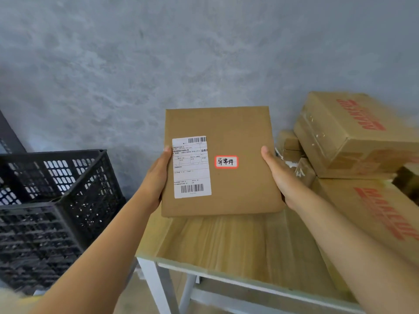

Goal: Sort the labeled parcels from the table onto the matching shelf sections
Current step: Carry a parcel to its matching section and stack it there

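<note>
A flat brown cardboard parcel (235,132) is held up above the wooden table (238,243), its face turned toward me. It carries a white shipping label with barcodes on the left and a small red-bordered sticker with handwritten characters in the middle. My left hand (158,175) grips its left edge, thumb on the front beside the label. My right hand (277,177) grips the right edge, thumb on the front and fingers hidden behind.
Several more cardboard boxes with red lettering (353,137) are stacked on the table's right side. Black perforated plastic crates (52,200) stand stacked on the floor to the left. A grey concrete wall rises behind. The table has white legs.
</note>
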A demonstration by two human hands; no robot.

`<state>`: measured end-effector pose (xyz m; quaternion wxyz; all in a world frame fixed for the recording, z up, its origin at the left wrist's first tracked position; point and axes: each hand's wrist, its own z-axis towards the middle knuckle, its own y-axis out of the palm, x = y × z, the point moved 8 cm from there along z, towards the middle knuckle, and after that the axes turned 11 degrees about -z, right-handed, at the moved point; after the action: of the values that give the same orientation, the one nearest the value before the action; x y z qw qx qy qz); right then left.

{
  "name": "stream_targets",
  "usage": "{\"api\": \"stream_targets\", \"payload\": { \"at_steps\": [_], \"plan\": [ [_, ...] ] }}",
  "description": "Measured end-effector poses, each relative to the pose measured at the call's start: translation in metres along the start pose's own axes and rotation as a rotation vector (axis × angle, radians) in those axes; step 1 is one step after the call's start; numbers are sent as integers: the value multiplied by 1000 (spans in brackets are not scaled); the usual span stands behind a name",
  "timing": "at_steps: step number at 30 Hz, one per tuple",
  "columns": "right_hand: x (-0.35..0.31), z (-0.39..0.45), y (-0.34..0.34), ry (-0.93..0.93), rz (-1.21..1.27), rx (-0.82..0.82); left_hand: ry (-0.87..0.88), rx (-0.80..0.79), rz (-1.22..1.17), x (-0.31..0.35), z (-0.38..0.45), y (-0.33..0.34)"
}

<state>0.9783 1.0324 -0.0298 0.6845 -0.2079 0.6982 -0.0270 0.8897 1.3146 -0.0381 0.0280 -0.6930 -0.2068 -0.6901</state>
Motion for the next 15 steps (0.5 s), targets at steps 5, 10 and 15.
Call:
{"api": "stream_targets", "payload": {
  "at_steps": [5,10,15],
  "plan": [
    [11,-58,-15,46,-14,155,-56,-138,27,-5,-13,13],
    [34,-137,-32,116,-10,339,-89,-290,50,-15,-42,36],
    [41,-225,-72,197,28,495,-91,-422,19,-14,-85,92]
  ]
}}
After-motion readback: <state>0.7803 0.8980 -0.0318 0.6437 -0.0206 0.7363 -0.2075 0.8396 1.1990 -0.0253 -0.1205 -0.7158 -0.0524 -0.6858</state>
